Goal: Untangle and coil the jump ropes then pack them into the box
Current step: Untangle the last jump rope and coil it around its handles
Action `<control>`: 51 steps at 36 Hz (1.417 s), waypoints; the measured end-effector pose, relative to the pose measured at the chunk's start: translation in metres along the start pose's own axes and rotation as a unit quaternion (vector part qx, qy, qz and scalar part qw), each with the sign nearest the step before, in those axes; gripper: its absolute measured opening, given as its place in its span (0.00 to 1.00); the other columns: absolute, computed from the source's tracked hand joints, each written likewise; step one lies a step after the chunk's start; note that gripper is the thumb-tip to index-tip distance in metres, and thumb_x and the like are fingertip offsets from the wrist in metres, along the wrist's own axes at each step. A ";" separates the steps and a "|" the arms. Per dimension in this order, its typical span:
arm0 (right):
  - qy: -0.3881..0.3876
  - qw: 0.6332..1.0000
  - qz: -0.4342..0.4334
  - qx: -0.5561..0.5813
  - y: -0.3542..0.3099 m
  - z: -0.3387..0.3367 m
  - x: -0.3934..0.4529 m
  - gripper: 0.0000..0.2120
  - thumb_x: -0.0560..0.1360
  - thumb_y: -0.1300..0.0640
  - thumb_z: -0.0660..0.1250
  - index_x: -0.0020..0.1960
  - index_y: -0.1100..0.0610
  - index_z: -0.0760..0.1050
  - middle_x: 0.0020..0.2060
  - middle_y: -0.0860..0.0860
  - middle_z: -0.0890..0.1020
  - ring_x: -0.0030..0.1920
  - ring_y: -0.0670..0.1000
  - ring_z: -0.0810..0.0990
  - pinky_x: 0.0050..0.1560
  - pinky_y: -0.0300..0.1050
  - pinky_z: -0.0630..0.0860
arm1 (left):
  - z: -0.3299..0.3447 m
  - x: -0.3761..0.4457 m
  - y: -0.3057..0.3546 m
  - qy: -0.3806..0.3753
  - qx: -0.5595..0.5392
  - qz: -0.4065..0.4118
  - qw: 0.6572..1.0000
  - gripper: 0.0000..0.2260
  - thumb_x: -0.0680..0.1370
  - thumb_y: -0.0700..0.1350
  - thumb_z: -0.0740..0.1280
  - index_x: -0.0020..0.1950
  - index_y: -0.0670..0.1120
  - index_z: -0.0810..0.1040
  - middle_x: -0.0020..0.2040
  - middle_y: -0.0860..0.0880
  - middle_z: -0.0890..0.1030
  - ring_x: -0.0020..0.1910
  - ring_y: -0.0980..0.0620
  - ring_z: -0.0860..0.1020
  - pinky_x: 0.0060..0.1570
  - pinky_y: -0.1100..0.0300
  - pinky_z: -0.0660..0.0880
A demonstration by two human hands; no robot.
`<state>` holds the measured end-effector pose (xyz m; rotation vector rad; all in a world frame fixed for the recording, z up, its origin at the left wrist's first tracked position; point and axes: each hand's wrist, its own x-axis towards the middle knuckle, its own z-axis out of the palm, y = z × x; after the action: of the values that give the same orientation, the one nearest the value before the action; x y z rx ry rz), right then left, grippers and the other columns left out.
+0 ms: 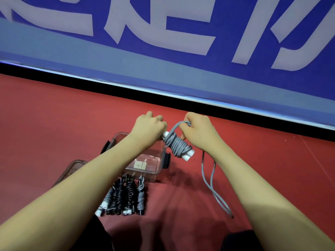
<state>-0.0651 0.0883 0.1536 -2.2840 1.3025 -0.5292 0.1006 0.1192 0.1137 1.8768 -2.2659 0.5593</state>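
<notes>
The floor [72, 109] is red, smooth and matt, like rubber sheet; the box [155, 161] is clear, glossy plastic with dark plastic clasps; its lid [71, 169] is the same clear plastic; the rope [176, 144] has a smooth grey plastic-looking cord and white, slightly shiny plastic handles [188, 155]; the coiled ropes [125, 194] look like smooth black and grey plastic; the banner [181, 51] is blue, faintly sheened

It looked like an indoor sports hall. A red sport floor [54, 124] filled the six o'clock half, and toward twelve o'clock stood a blue barrier board [181, 69] with large white lettering [126, 20] and a black base.
</notes>
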 end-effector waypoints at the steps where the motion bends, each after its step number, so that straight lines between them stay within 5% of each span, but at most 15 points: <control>1: 0.002 1.000 0.009 0.024 0.000 -0.001 0.000 0.09 0.73 0.57 0.59 0.34 0.54 0.66 0.31 0.51 0.82 0.38 0.54 0.79 0.42 0.51 0.76 | 0.003 -0.001 0.000 0.004 -0.013 -0.003 1.000 0.21 0.44 0.47 0.83 0.24 0.44 0.74 0.23 0.50 0.70 0.21 0.47 0.71 0.30 0.72 0.48; 5: -0.004 0.997 0.024 0.067 0.003 -0.006 0.000 0.11 0.73 0.59 0.61 0.32 0.55 0.66 0.27 0.50 0.81 0.26 0.41 0.72 0.31 0.38 0.68 | -0.004 -0.003 0.000 0.015 -0.044 0.050 0.998 0.21 0.48 0.43 0.83 0.25 0.45 0.71 0.24 0.50 0.70 0.21 0.49 0.67 0.26 0.70 0.50; 10: -0.006 1.000 0.010 0.018 0.008 -0.003 0.002 0.18 0.72 0.55 0.64 0.29 0.54 0.59 0.25 0.48 0.67 0.32 0.52 0.66 0.35 0.47 0.64 | -0.001 0.002 -0.010 0.139 -0.060 0.165 0.975 0.11 0.66 0.35 0.67 0.29 0.45 0.67 0.27 0.48 0.67 0.28 0.51 0.59 0.25 0.56 0.66; 15: -0.028 0.999 -0.025 -0.035 0.006 -0.003 0.001 0.19 0.77 0.52 0.63 0.31 0.53 0.60 0.27 0.47 0.67 0.35 0.54 0.66 0.36 0.47 0.64 | -0.011 0.002 -0.005 0.192 -0.105 0.172 0.960 0.11 0.69 0.34 0.66 0.35 0.44 0.66 0.30 0.44 0.69 0.28 0.48 0.66 0.29 0.54 0.62; 18: -0.032 0.995 -0.033 -0.091 0.003 -0.005 -0.001 0.14 0.78 0.53 0.61 0.35 0.52 0.62 0.33 0.50 0.73 0.39 0.57 0.70 0.40 0.48 0.66 | -0.022 -0.006 0.002 0.129 -0.241 0.074 0.959 0.11 0.71 0.45 0.67 0.43 0.43 0.66 0.32 0.41 0.74 0.29 0.41 0.73 0.26 0.57 0.65; 20: -0.030 0.993 -0.021 -0.112 0.000 -0.006 -0.001 0.03 0.78 0.55 0.60 0.47 0.53 0.72 0.44 0.58 0.79 0.47 0.63 0.77 0.45 0.50 0.70 | -0.029 -0.007 0.010 0.096 -0.335 -0.031 0.937 0.15 0.73 0.48 0.70 0.48 0.42 0.67 0.34 0.40 0.78 0.33 0.36 0.76 0.29 0.57 0.62; 21: -0.015 0.992 -0.022 -0.124 0.000 -0.005 -0.001 0.08 0.79 0.53 0.59 0.52 0.56 0.72 0.48 0.61 0.80 0.50 0.65 0.77 0.45 0.51 0.70 | -0.032 -0.006 0.014 0.094 -0.374 -0.088 0.918 0.15 0.74 0.47 0.70 0.49 0.44 0.66 0.34 0.42 0.78 0.35 0.35 0.76 0.30 0.56 0.60; 25: 0.011 0.984 -0.070 -0.165 0.000 0.000 -0.003 0.10 0.80 0.49 0.55 0.47 0.55 0.64 0.46 0.60 0.80 0.48 0.64 0.78 0.40 0.50 0.65 | -0.034 0.004 0.016 0.108 -0.448 -0.255 0.850 0.10 0.76 0.44 0.64 0.52 0.44 0.64 0.34 0.50 0.74 0.33 0.47 0.73 0.30 0.56 0.63; 32: 0.020 0.978 -0.116 -0.175 -0.007 0.003 -0.007 0.10 0.80 0.47 0.57 0.43 0.52 0.64 0.43 0.58 0.80 0.47 0.63 0.77 0.39 0.48 0.64 | -0.017 0.006 0.012 -0.002 -0.366 -0.320 0.874 0.13 0.77 0.46 0.63 0.52 0.44 0.61 0.48 0.41 0.78 0.46 0.37 0.76 0.39 0.52 0.68; 38: 0.013 0.977 -0.125 -0.170 -0.014 -0.001 -0.009 0.11 0.78 0.47 0.59 0.40 0.52 0.66 0.41 0.54 0.80 0.47 0.61 0.77 0.39 0.47 0.62 | -0.011 0.007 0.012 -0.041 -0.223 -0.308 0.924 0.14 0.79 0.47 0.60 0.59 0.41 0.62 0.49 0.39 0.78 0.47 0.37 0.77 0.38 0.53 0.66; 47: -0.012 0.955 -0.200 -0.217 -0.019 -0.005 -0.015 0.10 0.81 0.47 0.53 0.46 0.51 0.61 0.45 0.50 0.77 0.49 0.57 0.77 0.39 0.47 0.63 | -0.001 0.000 0.005 -0.136 -0.004 -0.181 0.974 0.11 0.80 0.42 0.58 0.62 0.47 0.67 0.50 0.43 0.80 0.48 0.39 0.79 0.37 0.57 0.64; 51: 0.027 0.950 -0.203 -0.236 -0.009 -0.003 -0.009 0.13 0.81 0.46 0.53 0.53 0.54 0.69 0.53 0.50 0.75 0.53 0.54 0.73 0.42 0.46 0.65 | -0.003 0.003 0.012 -0.152 0.037 -0.118 0.981 0.08 0.79 0.42 0.59 0.57 0.47 0.73 0.51 0.45 0.79 0.49 0.41 0.79 0.37 0.57 0.64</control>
<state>-0.0647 0.0993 0.1597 -2.9882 1.0666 -0.4460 0.0877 0.1201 0.1154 2.3689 -2.1674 0.3454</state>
